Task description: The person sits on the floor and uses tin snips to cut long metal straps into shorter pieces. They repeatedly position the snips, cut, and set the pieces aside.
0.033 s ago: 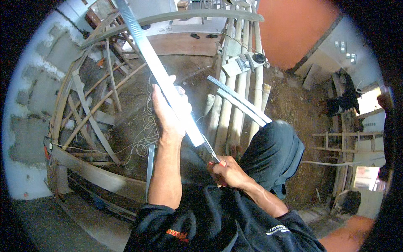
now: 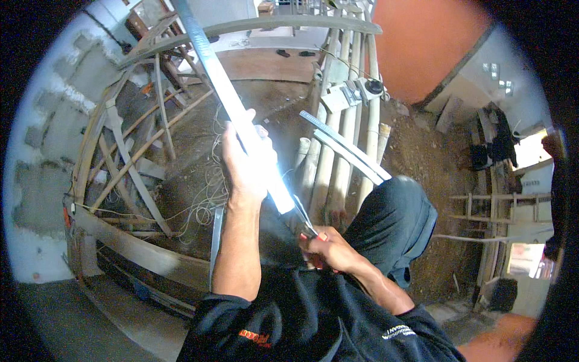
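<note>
A long, shiny metal profile [image 2: 218,84] slants from the upper left down to the middle of the view. My left hand [image 2: 240,175] is closed around its lower part, where glare washes out the detail. At the profile's near end are tin snips [image 2: 307,223] with dark blades and red-orange handles. My right hand [image 2: 332,250] grips those handles, fingers wrapped and slightly blurred. The blades point up at the profile's end; whether they touch it I cannot make out. Beside my raised knee [image 2: 386,220], more metal profiles [image 2: 350,154] lie over bamboo poles.
Bamboo poles [image 2: 345,127] run away ahead, with a grey-white power tool [image 2: 344,96] on them. A curved wooden beam [image 2: 289,23] crosses the far side. Wooden and bamboo framing [image 2: 123,151] stands at left, near a tangled cable [image 2: 199,211]. A ladder-like wooden frame [image 2: 500,208] is at right.
The snips' blades look slightly further apart at the profile's end, and my right hand has shifted a little. The surroundings sit slightly further right in view.
</note>
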### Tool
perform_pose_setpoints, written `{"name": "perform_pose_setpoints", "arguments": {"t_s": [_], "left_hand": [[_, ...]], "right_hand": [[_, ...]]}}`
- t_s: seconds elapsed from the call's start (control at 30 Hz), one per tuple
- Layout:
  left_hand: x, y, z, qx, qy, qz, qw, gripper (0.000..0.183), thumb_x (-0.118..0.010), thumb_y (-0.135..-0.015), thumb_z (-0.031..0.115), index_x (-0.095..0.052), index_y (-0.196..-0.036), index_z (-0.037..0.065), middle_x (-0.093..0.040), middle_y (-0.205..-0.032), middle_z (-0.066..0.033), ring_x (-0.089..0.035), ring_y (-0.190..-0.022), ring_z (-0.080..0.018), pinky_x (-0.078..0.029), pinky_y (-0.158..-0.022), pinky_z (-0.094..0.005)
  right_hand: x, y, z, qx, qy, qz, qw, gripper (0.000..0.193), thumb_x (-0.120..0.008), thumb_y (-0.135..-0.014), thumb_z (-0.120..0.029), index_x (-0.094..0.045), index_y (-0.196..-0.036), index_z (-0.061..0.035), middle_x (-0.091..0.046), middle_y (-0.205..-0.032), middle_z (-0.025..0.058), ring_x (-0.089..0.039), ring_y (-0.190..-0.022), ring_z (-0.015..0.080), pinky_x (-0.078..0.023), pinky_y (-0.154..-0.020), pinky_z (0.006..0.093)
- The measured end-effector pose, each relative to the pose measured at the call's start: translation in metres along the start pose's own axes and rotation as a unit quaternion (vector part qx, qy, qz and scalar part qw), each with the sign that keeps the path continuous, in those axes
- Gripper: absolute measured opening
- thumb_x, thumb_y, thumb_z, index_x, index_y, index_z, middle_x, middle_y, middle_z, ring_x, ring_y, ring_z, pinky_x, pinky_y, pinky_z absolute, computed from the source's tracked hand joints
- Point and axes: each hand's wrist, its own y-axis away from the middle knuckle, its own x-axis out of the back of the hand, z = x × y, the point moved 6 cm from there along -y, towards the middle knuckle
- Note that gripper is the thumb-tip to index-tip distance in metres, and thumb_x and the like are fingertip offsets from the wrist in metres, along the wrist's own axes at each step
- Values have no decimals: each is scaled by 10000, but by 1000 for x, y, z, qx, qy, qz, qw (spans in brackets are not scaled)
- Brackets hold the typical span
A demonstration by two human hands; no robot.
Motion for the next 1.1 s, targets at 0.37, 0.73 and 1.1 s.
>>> {"name": "perform_pose_setpoints", "arguments": {"t_s": [0.37,0.73,1.1], "left_hand": [[5,8,-4,57,51,15,997,476,-595,-978,440,-506,-1276,80,-485,-838,-35,-475,-593,-110,-382,-435,-225],[-1,15,4,31,-9,16,999,448,-562,-979,522,-491,-1227,156,-460,-794,25,-422,-528,-49,-351,-410,-206],[-9,43,-27,77,3,39,996,472,-596,-967,497,-496,-1241,126,-458,-804,12,-400,-510,-49,-336,-396,-192]], "right_hand": [[-14,32,-2,-59,-61,-204,975,169,-666,-827,-63,-561,-922,29,-608,-638,127,-577,-481,196,-476,-467,331],[-4,53,-78,478,262,249,801,384,-763,-657,-29,-571,-989,-26,-622,-902,138,-642,-771,315,-537,-706,382],[-28,66,-93,629,363,224,651,241,-680,-825,-123,-569,-999,3,-649,-913,167,-639,-796,344,-535,-747,448]]}}
